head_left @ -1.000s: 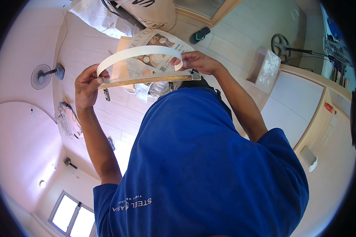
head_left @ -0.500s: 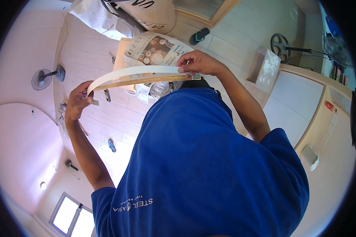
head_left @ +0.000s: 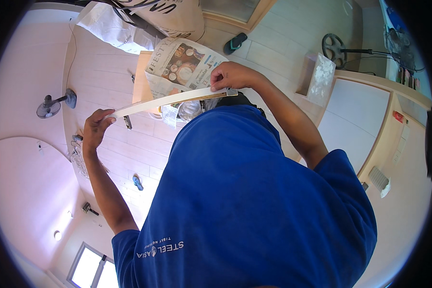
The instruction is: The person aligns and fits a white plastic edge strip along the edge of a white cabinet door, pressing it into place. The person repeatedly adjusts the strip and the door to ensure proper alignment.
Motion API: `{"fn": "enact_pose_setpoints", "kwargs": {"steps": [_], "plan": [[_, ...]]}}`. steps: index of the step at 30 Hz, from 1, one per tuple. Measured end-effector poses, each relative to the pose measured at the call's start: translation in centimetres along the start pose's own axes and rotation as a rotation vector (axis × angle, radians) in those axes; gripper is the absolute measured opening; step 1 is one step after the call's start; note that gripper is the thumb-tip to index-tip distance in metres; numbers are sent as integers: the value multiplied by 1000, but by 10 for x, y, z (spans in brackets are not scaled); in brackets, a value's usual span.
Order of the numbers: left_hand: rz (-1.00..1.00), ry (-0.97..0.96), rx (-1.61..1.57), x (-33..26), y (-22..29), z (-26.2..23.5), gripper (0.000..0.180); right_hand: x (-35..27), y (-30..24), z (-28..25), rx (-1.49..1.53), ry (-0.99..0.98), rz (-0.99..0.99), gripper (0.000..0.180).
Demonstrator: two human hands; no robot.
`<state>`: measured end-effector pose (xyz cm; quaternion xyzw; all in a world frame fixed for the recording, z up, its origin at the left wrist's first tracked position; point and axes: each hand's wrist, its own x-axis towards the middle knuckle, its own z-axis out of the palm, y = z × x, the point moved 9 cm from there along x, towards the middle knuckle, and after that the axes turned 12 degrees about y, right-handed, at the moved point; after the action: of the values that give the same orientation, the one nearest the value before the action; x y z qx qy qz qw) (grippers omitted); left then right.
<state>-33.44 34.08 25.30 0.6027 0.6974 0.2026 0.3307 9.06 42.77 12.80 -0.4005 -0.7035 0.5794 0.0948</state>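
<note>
Nearest the camera, a blue shirt [head_left: 254,201] fills the 5 o'clock half of the view; both forearms rise from it toward 12 o'clock; right hand [head_left: 233,77], at about 12 o'clock, is pinched closed on one end of a long, thin white strip [head_left: 170,100], fingers curled over its top edge with the thumb beneath; left hand [head_left: 95,128], at about 10 o'clock, grips the other end with its fingertips, though the exact contact is hard to read at this distortion; the strip spans between the hands, sloping up toward the right hand, with a brownish underside edge showing near the right grip. Farther out, under the strip, a spread newspaper [head_left: 180,65] lies on a light wooden board [head_left: 140,84] on the pale plank floor [head_left: 105,62]; a dark sandal [head_left: 235,43] sits at 12 o'clock; a small fan [head_left: 55,104] at 9 o'clock; a white cabinet panel [head_left: 353,120] at 2 o'clock. Risk, as judged: the strip looks thin and flexible; uneven pull or a twist between the two ends could kink or crack it; the light fingertip hold at the left end could slip, letting that end whip down onto the newspaper.
</note>
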Motion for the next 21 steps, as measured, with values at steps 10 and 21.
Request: {"fn": "enact_pose_setpoints", "kwargs": {"steps": [10,21], "plan": [[230,122,288,-4,14,16,32,2,7,18,-14,-57,213,24],[193,139,208,-11,7,18,29,13,20,23,-100,-38,80,24]]}}
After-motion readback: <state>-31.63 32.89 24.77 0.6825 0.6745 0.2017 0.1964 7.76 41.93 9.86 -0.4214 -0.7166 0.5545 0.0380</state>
